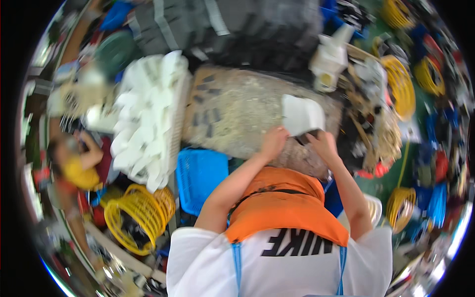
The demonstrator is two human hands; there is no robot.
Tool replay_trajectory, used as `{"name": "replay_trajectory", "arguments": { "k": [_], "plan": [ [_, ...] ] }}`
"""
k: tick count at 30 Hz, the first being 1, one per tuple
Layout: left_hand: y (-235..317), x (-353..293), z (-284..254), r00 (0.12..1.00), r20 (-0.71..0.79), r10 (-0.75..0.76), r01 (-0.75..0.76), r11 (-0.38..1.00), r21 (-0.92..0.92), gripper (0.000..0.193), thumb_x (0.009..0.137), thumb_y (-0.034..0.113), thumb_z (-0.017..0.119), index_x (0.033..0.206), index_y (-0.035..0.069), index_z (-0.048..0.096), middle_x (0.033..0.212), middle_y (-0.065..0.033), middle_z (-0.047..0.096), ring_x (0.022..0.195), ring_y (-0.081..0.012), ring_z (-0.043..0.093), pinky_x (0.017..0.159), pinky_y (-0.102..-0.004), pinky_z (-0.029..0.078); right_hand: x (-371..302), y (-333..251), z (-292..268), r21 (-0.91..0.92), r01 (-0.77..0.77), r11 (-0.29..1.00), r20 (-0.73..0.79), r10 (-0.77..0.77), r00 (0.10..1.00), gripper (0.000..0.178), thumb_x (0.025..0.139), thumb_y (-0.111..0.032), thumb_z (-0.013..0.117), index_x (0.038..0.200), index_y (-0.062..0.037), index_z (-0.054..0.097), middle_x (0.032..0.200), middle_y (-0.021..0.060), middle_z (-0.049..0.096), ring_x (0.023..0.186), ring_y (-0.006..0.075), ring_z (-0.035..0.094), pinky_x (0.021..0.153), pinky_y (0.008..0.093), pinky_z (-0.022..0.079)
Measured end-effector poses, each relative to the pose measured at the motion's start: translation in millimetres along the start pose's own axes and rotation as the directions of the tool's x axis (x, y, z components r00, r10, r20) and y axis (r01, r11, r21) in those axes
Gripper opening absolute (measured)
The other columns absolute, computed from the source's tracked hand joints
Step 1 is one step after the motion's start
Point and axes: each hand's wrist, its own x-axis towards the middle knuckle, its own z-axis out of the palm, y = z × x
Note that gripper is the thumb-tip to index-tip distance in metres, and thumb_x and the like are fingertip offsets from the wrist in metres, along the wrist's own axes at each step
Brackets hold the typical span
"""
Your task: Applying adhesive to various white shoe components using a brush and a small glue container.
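A curved white sheet piece (pixel 301 113) lies at the right part of a worn, stained work board (pixel 247 106). At its near left corner my left hand (pixel 274 142) has its fingers closed on the edge. My right hand (pixel 324 147) pinches a small dark strip (pixel 307 136) against the near edge of the white piece. Motion blur softens both sets of fingertips. Several small dark rectangular patches (pixel 207 117) are spread on the board's left end.
Left of the board, a white basket (pixel 175 119) is heaped with white pieces. A blue basket (pixel 202 178) stands in front of it. A white spouted container (pixel 329 62) is at the back right, beside a cluttered tray (pixel 368 64). A person in yellow (pixel 81 171) sits far left.
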Motion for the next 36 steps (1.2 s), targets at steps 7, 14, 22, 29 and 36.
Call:
{"name": "replay_trajectory", "arguments": {
  "k": [7,14,22,29,36],
  "plan": [
    [-14,6,-46,0.956,-0.157,-0.248,0.187,0.927,-0.326,0.009,0.075,0.005,0.064,0.084,0.004,0.062,0.076,-0.0114,0.061,0.069,-0.0264,0.06,0.064,-0.0338,0.047,6,-37,-10,0.193,0.331,0.924,-0.291,-0.268,0.918,0.024,0.084,-0.02,0.063,0.086,0.0035,0.068,0.07,0.015,0.066,0.061,0.0202,0.064,0.056,0.0338,0.047],
    [-35,-36,-188,0.567,-0.493,-0.66,-0.091,0.544,-0.834,0.016,0.075,0.005,0.063,0.092,0.004,0.06,0.08,-0.0047,0.063,0.076,-0.0147,0.06,0.071,-0.0273,0.048,22,-20,0,-0.151,0.195,0.969,-0.081,-0.209,0.975,0.025,0.084,-0.024,0.059,0.095,-0.0037,0.067,0.084,0.0189,0.065,0.078,0.0365,0.062,0.068,0.0426,0.048],
    [-181,-163,-422,0.061,-0.547,-0.835,-0.14,0.536,-0.833,0.017,0.078,0.001,0.057,0.094,-0.004,0.054,0.08,-0.0131,0.06,0.066,-0.0255,0.063,0.06,-0.0353,0.056,19,-38,-5,-0.179,0.119,0.977,-0.084,-0.136,0.987,0.026,0.083,-0.024,0.059,0.097,-0.0026,0.066,0.084,0.0198,0.065,0.079,0.0379,0.062,0.068,0.0435,0.048],
    [-360,-190,-502,0.082,-0.742,-0.665,0.531,0.659,-0.532,0.036,0.08,0.029,0.061,0.102,0.001,0.052,0.088,-0.0144,0.056,0.071,-0.0269,0.06,0.057,-0.036,0.052,22,-34,-8,-0.24,0.112,0.964,-0.003,-0.116,0.993,0.029,0.083,-0.031,0.06,0.088,-0.0039,0.067,0.083,0.0184,0.064,0.08,0.0363,0.061,0.069,0.045,0.048],
    [-268,-65,-455,0.269,-0.963,-0.007,0.779,0.589,0.213,0.059,0.077,0.034,0.069,0.116,-0.007,0.052,0.105,-0.0264,0.057,0.099,-0.04,0.056,0.086,-0.0482,0.045,84,-39,-5,-0.103,0.154,0.983,0.004,-0.154,0.988,0.024,0.081,-0.025,0.058,0.086,-0.003,0.066,0.085,0.0192,0.063,0.083,0.0377,0.06,0.072,0.0446,0.047]
  ]
}}
